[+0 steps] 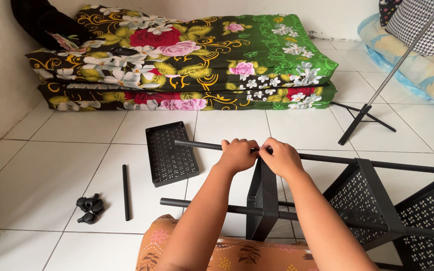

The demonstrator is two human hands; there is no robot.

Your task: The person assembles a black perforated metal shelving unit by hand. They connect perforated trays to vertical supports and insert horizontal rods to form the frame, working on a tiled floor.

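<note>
A black metal rack lies on its side on the white tiled floor, with perforated shelf trays threaded on long poles. My left hand grips the upper pole where it meets the end tray. My right hand pinches the same joint, fingertips touching the left hand. A second pole runs lower, through the tray, above my knee.
A loose black perforated tray lies flat on the floor to the left. Beside it are a short black rod and a small pile of black casters. A folded flowered mattress lies behind. A stand's leg rests at right.
</note>
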